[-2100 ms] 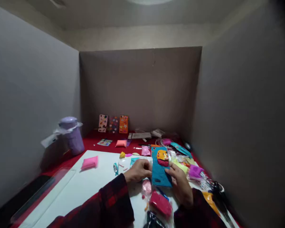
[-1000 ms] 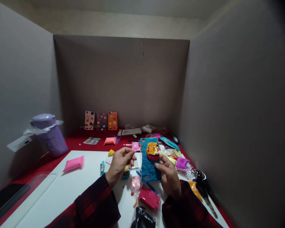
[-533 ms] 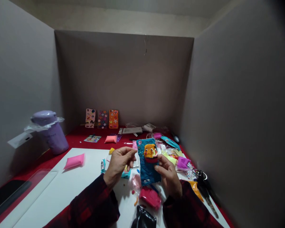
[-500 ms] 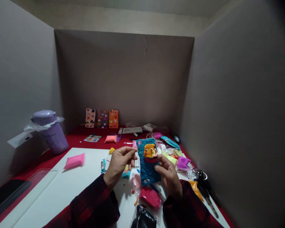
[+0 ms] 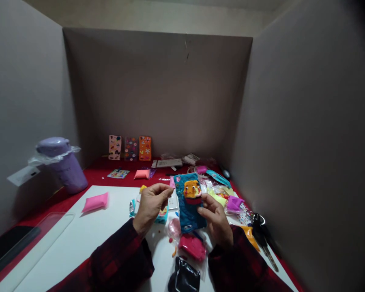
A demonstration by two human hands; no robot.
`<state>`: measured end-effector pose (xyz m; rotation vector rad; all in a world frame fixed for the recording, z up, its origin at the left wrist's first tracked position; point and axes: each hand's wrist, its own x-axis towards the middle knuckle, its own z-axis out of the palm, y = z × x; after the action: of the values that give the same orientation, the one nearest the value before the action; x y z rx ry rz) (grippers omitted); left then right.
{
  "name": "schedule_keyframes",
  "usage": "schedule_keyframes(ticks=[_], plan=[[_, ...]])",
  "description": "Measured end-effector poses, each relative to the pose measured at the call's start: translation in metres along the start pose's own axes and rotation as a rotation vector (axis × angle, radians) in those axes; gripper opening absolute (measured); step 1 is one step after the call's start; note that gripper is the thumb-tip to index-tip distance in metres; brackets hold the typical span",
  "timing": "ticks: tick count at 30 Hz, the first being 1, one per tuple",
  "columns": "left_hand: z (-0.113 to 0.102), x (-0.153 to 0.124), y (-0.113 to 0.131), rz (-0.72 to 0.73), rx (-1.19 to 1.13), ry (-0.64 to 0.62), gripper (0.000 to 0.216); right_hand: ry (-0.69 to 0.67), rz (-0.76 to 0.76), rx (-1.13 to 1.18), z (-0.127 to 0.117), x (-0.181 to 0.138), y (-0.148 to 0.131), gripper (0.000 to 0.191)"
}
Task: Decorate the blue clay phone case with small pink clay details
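Observation:
Upright in front of me is a blue clay-covered phone case point(image 5: 191, 217), with a yellow face with eyes and a dark red band below it in raised clay. My right hand point(image 5: 216, 219) grips its right edge between thumb and fingers. Just left of the case, my left hand point(image 5: 153, 206) is closed in a pinch, fingertips close to the case's left edge. Whatever those fingertips hold, if anything, is too small to make out. Below the case lie a bag of deep pink clay point(image 5: 192, 246) and a black packet point(image 5: 185, 275).
A white board point(image 5: 79, 239) covers the red cloth. On it, left, lies a pink clay packet point(image 5: 95, 202); scissors point(image 5: 261, 237) lie right. A purple tumbler point(image 5: 62, 164) stands at left. Three decorated cases, one orange point(image 5: 145, 148), lean at the back. Grey panels point(image 5: 158, 89) enclose the table.
The view has shifted slightly, so most things sit a little higher. My left fingertips have turned a little by the case's edge; my right hand keeps its hold on the case.

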<state>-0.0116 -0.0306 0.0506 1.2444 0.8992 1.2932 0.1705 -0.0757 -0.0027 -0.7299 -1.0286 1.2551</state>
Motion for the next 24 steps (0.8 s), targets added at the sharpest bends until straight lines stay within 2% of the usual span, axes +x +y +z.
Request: schedule_keyframes(ticks=[11, 24], plan=[[0.003, -0.005, 0.003, 0.002, 0.028, -0.020, 0.023, 0.034, 0.020, 0.042, 0.004, -0.001, -0.001, 0.028], [0.001, 0.001, -0.006, 0.045, 0.019, -0.027, 0.022, 0.076, 0.090, 0.164, 0.014, -0.003, -0.007, 0.029]])
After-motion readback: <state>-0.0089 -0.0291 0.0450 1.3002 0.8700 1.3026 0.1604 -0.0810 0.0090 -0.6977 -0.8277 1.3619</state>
